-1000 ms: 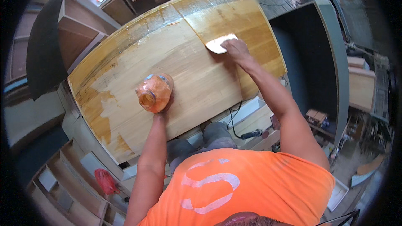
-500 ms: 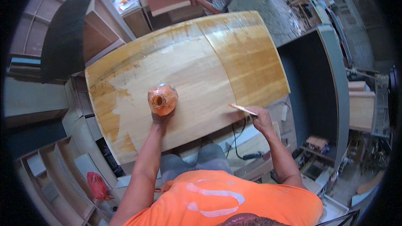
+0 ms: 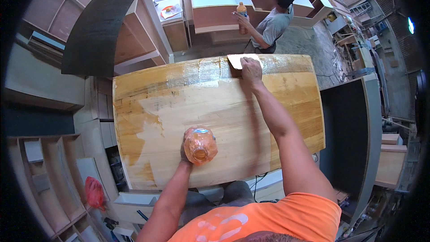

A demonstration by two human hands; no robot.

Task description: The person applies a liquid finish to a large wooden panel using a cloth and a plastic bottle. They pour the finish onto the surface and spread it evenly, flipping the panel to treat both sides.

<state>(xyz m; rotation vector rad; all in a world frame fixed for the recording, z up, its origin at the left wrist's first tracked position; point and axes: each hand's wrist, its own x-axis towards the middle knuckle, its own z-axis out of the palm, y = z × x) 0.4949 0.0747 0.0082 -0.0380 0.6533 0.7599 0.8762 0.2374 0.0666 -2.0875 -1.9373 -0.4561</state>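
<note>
A large wooden panel (image 3: 215, 112) lies in front of me, pale in the middle, with glossy amber wet areas along its far edge and darker amber areas at both sides. My left hand (image 3: 184, 153) is closed around a clear plastic bottle (image 3: 200, 143) coated in orange residue. The bottle is over the panel's near left part, its mouth tilted toward me; some of my fingers are hidden behind it. With my arm stretched out, my right hand (image 3: 252, 71) grips a flat, pale spreader (image 3: 236, 61) against the wet strip at the far edge.
Beyond the panel a person in a grey shirt (image 3: 273, 26) holds an amber bottle (image 3: 242, 15) beside an open cabinet (image 3: 215, 26). A dark curved sheet (image 3: 101, 27) rises at the far left. A dark-faced cabinet (image 3: 345, 139) borders the right side; shelving (image 3: 53, 166) stands left.
My right hand has moved from the panel's near edge to its far edge with the spreader, which now lies flatter. The bottle in my left hand tilts more toward me. The view has shifted.
</note>
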